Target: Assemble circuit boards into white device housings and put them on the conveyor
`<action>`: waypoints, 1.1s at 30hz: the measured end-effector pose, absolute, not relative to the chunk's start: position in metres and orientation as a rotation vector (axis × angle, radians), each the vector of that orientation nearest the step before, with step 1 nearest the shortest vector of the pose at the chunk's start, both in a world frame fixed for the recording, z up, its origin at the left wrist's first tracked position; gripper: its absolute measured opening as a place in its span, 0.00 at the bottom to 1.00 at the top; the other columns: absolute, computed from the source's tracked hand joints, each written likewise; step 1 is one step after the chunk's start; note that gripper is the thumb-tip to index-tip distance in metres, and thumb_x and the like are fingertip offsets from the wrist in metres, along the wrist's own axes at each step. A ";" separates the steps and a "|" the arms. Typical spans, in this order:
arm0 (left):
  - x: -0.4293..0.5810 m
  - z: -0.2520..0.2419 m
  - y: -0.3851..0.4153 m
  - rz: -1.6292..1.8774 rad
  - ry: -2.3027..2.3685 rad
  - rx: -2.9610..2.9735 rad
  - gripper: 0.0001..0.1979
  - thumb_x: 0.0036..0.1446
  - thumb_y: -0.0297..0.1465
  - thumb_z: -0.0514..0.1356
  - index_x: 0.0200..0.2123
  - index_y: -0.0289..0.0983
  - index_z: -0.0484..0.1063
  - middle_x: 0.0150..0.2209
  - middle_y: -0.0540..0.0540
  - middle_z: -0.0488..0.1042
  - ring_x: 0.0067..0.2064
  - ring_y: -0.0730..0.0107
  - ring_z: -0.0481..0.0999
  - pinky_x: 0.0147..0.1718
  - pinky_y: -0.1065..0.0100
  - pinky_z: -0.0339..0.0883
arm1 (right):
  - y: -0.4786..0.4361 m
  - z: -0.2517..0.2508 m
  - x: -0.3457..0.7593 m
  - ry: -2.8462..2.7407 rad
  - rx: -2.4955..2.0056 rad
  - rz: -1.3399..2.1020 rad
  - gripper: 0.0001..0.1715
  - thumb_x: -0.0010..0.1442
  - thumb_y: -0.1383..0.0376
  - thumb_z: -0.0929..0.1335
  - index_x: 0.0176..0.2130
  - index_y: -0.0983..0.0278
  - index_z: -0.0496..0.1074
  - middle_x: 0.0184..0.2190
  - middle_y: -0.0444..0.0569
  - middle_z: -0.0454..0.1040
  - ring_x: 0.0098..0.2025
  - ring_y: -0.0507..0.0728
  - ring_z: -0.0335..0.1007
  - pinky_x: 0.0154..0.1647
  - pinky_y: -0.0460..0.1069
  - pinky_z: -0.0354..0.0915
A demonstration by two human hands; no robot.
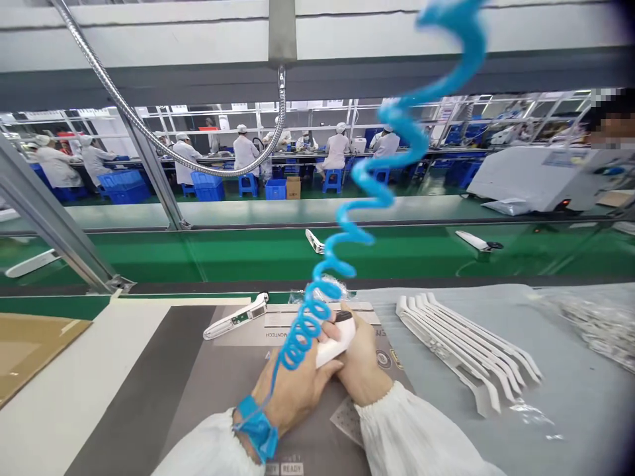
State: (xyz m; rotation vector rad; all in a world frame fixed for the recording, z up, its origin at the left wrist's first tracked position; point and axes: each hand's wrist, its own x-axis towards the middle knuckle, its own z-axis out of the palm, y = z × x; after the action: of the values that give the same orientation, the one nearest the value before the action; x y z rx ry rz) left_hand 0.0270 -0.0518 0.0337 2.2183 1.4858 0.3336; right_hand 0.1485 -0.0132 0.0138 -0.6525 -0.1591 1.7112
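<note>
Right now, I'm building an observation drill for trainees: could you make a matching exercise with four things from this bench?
Column one
1. Left hand
2. Cord
3. Hose
4. Shells

Column two
A. Silvery, hanging in a loop
B. White, side by side on the right
C. On a white piece, with a blue band around its wrist
D. Blue, coiled

Pairs: 1-C, 2-D, 3-A, 4-B
</note>
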 end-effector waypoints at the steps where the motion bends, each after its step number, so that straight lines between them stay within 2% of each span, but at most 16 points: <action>1: 0.026 0.036 -0.051 0.284 1.492 2.258 0.26 0.65 0.47 0.51 0.55 0.35 0.70 0.43 0.33 0.79 0.46 0.42 0.78 0.44 0.51 0.69 | -0.013 0.014 0.150 -0.154 -0.654 1.718 0.31 0.62 0.45 0.62 0.19 0.62 0.64 0.09 0.40 0.53 0.16 0.52 0.57 0.23 0.48 0.62; 3: 0.020 0.038 -0.047 0.258 1.507 2.278 0.26 0.65 0.49 0.49 0.50 0.35 0.72 0.39 0.34 0.79 0.42 0.43 0.79 0.41 0.52 0.69 | -0.014 0.017 0.153 -0.195 -0.646 1.745 0.29 0.63 0.46 0.62 0.21 0.63 0.66 0.12 0.41 0.58 0.19 0.53 0.61 0.25 0.49 0.63; 6: 0.007 0.036 -0.039 0.402 1.621 2.210 0.23 0.66 0.47 0.49 0.47 0.37 0.72 0.38 0.38 0.80 0.41 0.46 0.80 0.39 0.53 0.70 | -0.018 0.025 0.151 -0.351 -0.530 1.833 0.22 0.64 0.49 0.65 0.31 0.64 0.72 0.25 0.45 0.72 0.30 0.54 0.70 0.36 0.51 0.68; 8: 0.001 0.031 -0.036 0.651 1.663 2.170 0.20 0.65 0.44 0.52 0.53 0.39 0.69 0.45 0.39 0.79 0.47 0.49 0.78 0.43 0.54 0.69 | -0.022 0.028 0.145 -0.454 -0.464 1.852 0.17 0.63 0.53 0.68 0.38 0.64 0.73 0.34 0.47 0.75 0.37 0.55 0.72 0.44 0.51 0.68; 11: 0.003 0.025 -0.038 1.002 1.554 2.197 0.25 0.64 0.43 0.56 0.61 0.41 0.61 0.57 0.41 0.72 0.57 0.55 0.71 0.54 0.55 0.65 | -0.028 0.026 0.136 -0.533 -0.485 1.822 0.14 0.60 0.57 0.71 0.42 0.64 0.74 0.38 0.48 0.76 0.46 0.56 0.72 0.52 0.52 0.66; 14: 0.011 0.025 -0.042 1.090 1.499 2.281 0.21 0.67 0.42 0.52 0.59 0.41 0.64 0.58 0.41 0.70 0.58 0.56 0.71 0.55 0.56 0.65 | -0.031 0.021 0.129 -0.537 -0.545 1.776 0.16 0.57 0.57 0.74 0.41 0.64 0.75 0.40 0.49 0.77 0.50 0.58 0.70 0.56 0.53 0.65; 19: 0.015 0.031 -0.040 1.038 1.470 2.275 0.21 0.67 0.41 0.51 0.59 0.41 0.66 0.58 0.40 0.71 0.56 0.54 0.72 0.53 0.58 0.65 | -0.028 0.021 0.128 -0.590 -0.616 1.743 0.20 0.50 0.51 0.76 0.35 0.63 0.75 0.40 0.50 0.77 0.51 0.61 0.70 0.53 0.55 0.67; 23: -0.003 0.033 -0.035 0.839 1.389 2.186 0.23 0.64 0.41 0.56 0.61 0.44 0.64 0.56 0.43 0.73 0.55 0.54 0.73 0.52 0.57 0.65 | -0.020 0.019 0.138 -0.640 -0.711 1.669 0.25 0.51 0.46 0.74 0.37 0.63 0.75 0.39 0.51 0.77 0.49 0.62 0.71 0.50 0.56 0.69; 26: -0.028 0.040 -0.025 0.745 1.402 2.017 0.17 0.61 0.41 0.57 0.51 0.42 0.71 0.41 0.45 0.80 0.42 0.58 0.79 0.43 0.61 0.69 | -0.011 0.010 0.148 -0.672 -0.891 1.442 0.25 0.52 0.45 0.73 0.41 0.61 0.75 0.43 0.50 0.76 0.46 0.59 0.72 0.50 0.55 0.69; 29: -0.057 0.053 0.005 0.769 1.529 1.793 0.17 0.61 0.41 0.56 0.47 0.38 0.71 0.32 0.46 0.80 0.28 0.65 0.76 0.28 0.67 0.67 | -0.005 0.000 0.153 -0.656 -1.034 1.313 0.26 0.51 0.46 0.75 0.42 0.60 0.75 0.46 0.50 0.76 0.41 0.56 0.72 0.45 0.53 0.70; 31: -0.076 0.063 0.038 0.757 1.774 1.704 0.18 0.62 0.40 0.54 0.50 0.37 0.68 0.34 0.46 0.80 0.25 0.69 0.74 0.24 0.69 0.65 | -0.003 -0.003 0.152 -0.697 -1.056 1.285 0.26 0.50 0.46 0.75 0.42 0.60 0.75 0.46 0.50 0.76 0.38 0.54 0.72 0.40 0.51 0.70; 33: -0.092 0.070 0.075 0.742 1.913 1.683 0.18 0.63 0.35 0.52 0.55 0.36 0.65 0.39 0.43 0.80 0.30 0.68 0.77 0.28 0.70 0.66 | -0.003 -0.004 0.149 -0.753 -1.067 1.246 0.27 0.50 0.46 0.75 0.42 0.61 0.74 0.43 0.49 0.76 0.35 0.53 0.71 0.35 0.50 0.68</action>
State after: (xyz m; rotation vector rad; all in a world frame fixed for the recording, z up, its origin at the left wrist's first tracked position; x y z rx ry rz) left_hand -0.0919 0.0748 0.0696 1.6830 1.9132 0.7416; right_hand 0.1494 -0.0033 -0.0035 -1.0670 -0.7525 1.2456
